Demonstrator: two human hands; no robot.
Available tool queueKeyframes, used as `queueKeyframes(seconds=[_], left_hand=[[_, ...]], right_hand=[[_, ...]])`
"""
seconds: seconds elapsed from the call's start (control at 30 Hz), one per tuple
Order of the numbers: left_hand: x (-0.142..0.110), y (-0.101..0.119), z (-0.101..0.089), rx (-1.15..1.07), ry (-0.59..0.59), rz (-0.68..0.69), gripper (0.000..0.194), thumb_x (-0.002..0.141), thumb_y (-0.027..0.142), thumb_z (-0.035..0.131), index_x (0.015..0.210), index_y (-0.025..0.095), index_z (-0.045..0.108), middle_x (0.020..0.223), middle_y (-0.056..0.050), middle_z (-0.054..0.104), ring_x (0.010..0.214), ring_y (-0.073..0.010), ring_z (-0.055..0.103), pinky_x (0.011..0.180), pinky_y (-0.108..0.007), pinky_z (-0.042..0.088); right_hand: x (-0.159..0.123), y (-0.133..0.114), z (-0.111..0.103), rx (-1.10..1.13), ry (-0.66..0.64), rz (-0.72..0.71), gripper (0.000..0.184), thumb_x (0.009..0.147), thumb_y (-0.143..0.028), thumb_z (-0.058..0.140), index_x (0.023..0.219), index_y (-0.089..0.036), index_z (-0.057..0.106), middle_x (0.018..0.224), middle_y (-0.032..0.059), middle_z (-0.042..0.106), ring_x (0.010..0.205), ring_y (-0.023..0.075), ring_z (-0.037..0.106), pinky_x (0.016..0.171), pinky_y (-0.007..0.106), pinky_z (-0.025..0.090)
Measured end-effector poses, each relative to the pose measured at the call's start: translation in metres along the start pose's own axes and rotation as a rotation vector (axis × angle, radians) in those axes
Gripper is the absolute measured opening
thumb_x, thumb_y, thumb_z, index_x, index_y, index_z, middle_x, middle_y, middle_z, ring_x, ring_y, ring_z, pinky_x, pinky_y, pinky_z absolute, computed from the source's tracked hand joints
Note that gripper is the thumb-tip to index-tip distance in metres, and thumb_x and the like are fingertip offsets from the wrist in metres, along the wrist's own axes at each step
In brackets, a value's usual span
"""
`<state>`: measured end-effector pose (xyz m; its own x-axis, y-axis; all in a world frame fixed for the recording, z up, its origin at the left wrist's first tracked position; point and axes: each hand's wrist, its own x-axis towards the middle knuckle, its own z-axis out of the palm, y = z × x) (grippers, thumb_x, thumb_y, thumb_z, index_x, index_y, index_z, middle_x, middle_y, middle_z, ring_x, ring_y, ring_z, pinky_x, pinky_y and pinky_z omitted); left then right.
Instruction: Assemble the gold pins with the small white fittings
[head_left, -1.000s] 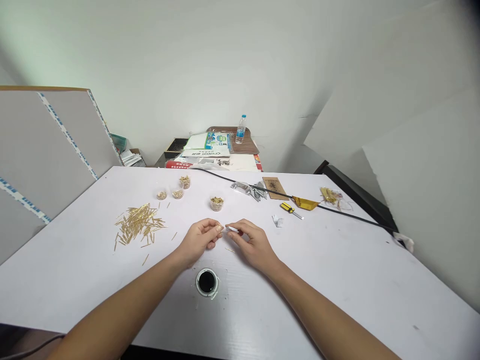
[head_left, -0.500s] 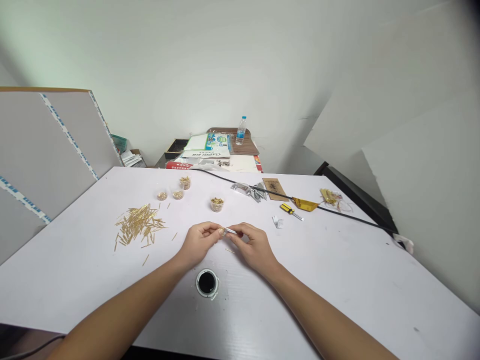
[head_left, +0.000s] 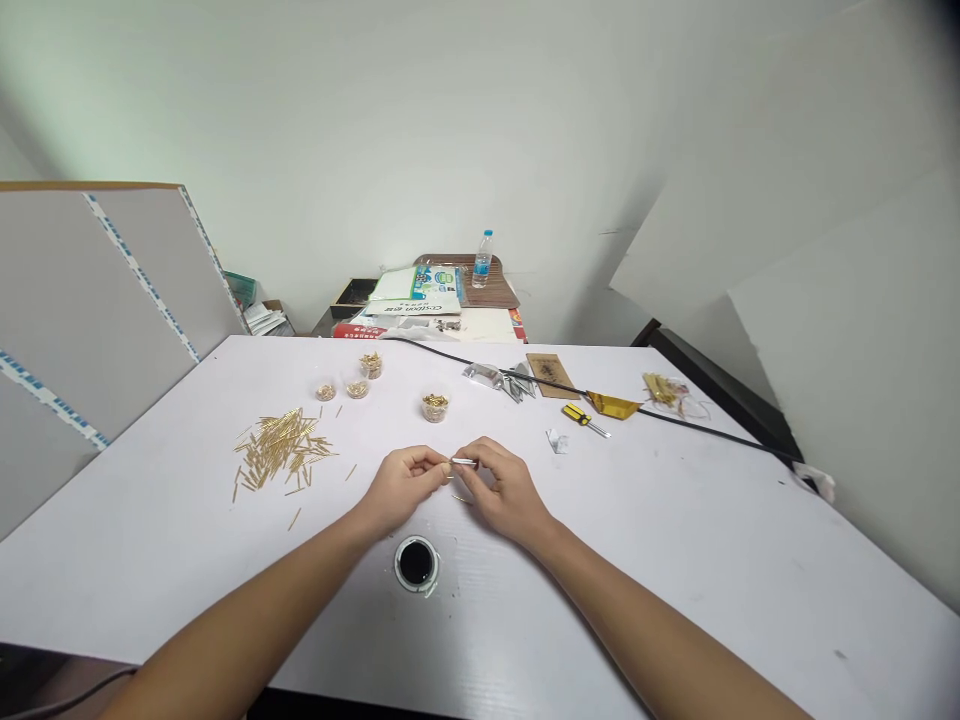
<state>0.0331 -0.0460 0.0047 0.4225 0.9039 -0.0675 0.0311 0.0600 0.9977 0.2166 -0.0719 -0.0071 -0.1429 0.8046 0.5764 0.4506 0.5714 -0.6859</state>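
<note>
My left hand (head_left: 405, 487) is closed in a pinch over the middle of the table, with a thin gold-coloured pin (head_left: 449, 478) showing at its fingertips. Close against it, my right hand (head_left: 504, 487) grips a slim silver tool (head_left: 464, 462), perhaps tweezers, whose tip meets the left fingertips. The fingers cover most of both things. Just below the hands, a loose gold pin (head_left: 462, 500) lies on the white table. Nearer me stands a round pot of black liquid (head_left: 416, 563). A small clear cup of gold pieces (head_left: 435, 406) stands beyond the hands.
A spread pile of gold pins (head_left: 279, 450) lies at left, with several small cups (head_left: 358, 389) behind it. Toward the right are a yellow screwdriver (head_left: 586, 420), a black cable (head_left: 517, 376), a brown card (head_left: 550, 374) and a bag of gold parts (head_left: 664, 390). A panel (head_left: 97, 310) borders the left.
The silver tool has turned to lie more level between the hands, and the fingertips have shifted slightly around it. The view has moved a little; the table items keep their places.
</note>
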Motion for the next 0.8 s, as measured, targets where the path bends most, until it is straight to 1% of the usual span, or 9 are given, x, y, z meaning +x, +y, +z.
queueKeyframes(seconds=[0.07, 0.17, 0.23, 0.33, 0.4, 0.5, 0.63, 0.73, 0.8], left_hand=[[0.0023, -0.0015, -0.0013, -0.024, 0.006, -0.014, 0.038, 0.077, 0.048, 0.075, 0.09, 0.012, 0.067, 0.072, 0.0, 0.061, 0.058, -0.008, 0.045, 0.053, -0.022, 0.032], [0.0051, -0.0027, -0.0032, -0.013, 0.073, -0.005, 0.04, 0.08, 0.05, 0.072, 0.093, 0.013, 0.064, 0.074, 0.0, 0.061, 0.058, -0.0085, 0.047, 0.052, -0.021, 0.032], [0.0054, -0.0026, -0.0035, 0.036, 0.105, 0.017, 0.037, 0.081, 0.048, 0.071, 0.091, 0.013, 0.065, 0.073, -0.001, 0.062, 0.058, -0.0085, 0.047, 0.053, -0.021, 0.033], [0.0032, -0.0019, -0.002, 0.088, 0.122, 0.032, 0.032, 0.081, 0.044, 0.07, 0.087, 0.013, 0.066, 0.072, -0.001, 0.063, 0.058, -0.0094, 0.05, 0.055, -0.022, 0.035], [0.0013, -0.0018, -0.0002, 0.099, 0.127, 0.03, 0.03, 0.081, 0.043, 0.07, 0.085, 0.013, 0.067, 0.071, -0.001, 0.064, 0.06, -0.0105, 0.052, 0.057, -0.023, 0.037], [-0.0004, -0.002, 0.0029, 0.086, 0.144, 0.037, 0.029, 0.079, 0.042, 0.07, 0.084, 0.013, 0.069, 0.07, -0.001, 0.064, 0.062, -0.0114, 0.054, 0.058, -0.023, 0.038], [-0.0001, 0.0002, 0.0052, 0.002, 0.151, 0.021, 0.027, 0.076, 0.039, 0.07, 0.083, 0.014, 0.066, 0.068, 0.0, 0.061, 0.058, -0.0098, 0.049, 0.053, -0.022, 0.034], [0.0009, 0.004, 0.0029, -0.146, 0.163, -0.053, 0.018, 0.071, 0.03, 0.063, 0.082, 0.015, 0.061, 0.068, 0.0, 0.059, 0.056, -0.0087, 0.045, 0.049, -0.02, 0.029], [0.0009, 0.0072, 0.0002, -0.252, 0.141, -0.121, 0.016, 0.067, 0.025, 0.056, 0.081, 0.016, 0.058, 0.067, 0.0, 0.057, 0.054, -0.0082, 0.041, 0.047, -0.02, 0.024]], right_hand=[[0.0003, 0.0003, -0.0023, 0.013, 0.008, 0.05, 0.01, 0.095, -0.024, 0.057, 0.093, -0.021, 0.066, 0.083, 0.0052, 0.065, 0.075, 0.0187, 0.06, 0.068, 0.032, 0.048], [-0.0002, 0.0002, -0.0043, 0.042, -0.011, 0.097, 0.009, 0.095, -0.024, 0.057, 0.093, -0.021, 0.065, 0.086, 0.0053, 0.065, 0.076, 0.0184, 0.059, 0.066, 0.031, 0.048], [-0.0007, -0.0008, -0.004, 0.091, -0.051, 0.05, 0.009, 0.095, -0.023, 0.057, 0.095, -0.021, 0.065, 0.093, 0.0066, 0.066, 0.084, 0.0194, 0.061, 0.074, 0.033, 0.051], [-0.0016, -0.0024, -0.0023, 0.143, -0.111, -0.071, 0.012, 0.095, -0.02, 0.056, 0.101, -0.022, 0.067, 0.105, 0.0087, 0.065, 0.099, 0.0213, 0.062, 0.089, 0.038, 0.052], [-0.0021, -0.0026, -0.0011, 0.132, -0.137, -0.107, 0.015, 0.095, -0.019, 0.057, 0.104, -0.024, 0.068, 0.107, 0.0093, 0.064, 0.101, 0.0216, 0.062, 0.09, 0.039, 0.052], [-0.0024, -0.0025, 0.0002, 0.095, -0.144, -0.124, 0.018, 0.094, -0.017, 0.055, 0.104, -0.024, 0.067, 0.106, 0.0094, 0.064, 0.099, 0.0213, 0.063, 0.087, 0.039, 0.053], [-0.0021, -0.0045, 0.0007, 0.089, -0.122, -0.134, 0.018, 0.094, -0.016, 0.054, 0.103, -0.023, 0.067, 0.102, 0.0094, 0.066, 0.095, 0.0211, 0.064, 0.084, 0.038, 0.054], [-0.0018, -0.0065, 0.0006, 0.108, -0.091, -0.072, 0.013, 0.095, -0.019, 0.056, 0.1, -0.023, 0.067, 0.099, 0.0086, 0.066, 0.093, 0.0208, 0.064, 0.082, 0.037, 0.053], [-0.0021, -0.0065, 0.0008, 0.129, -0.072, -0.017, 0.01, 0.095, -0.022, 0.058, 0.097, -0.023, 0.068, 0.098, 0.008, 0.066, 0.092, 0.0207, 0.064, 0.082, 0.037, 0.053]])
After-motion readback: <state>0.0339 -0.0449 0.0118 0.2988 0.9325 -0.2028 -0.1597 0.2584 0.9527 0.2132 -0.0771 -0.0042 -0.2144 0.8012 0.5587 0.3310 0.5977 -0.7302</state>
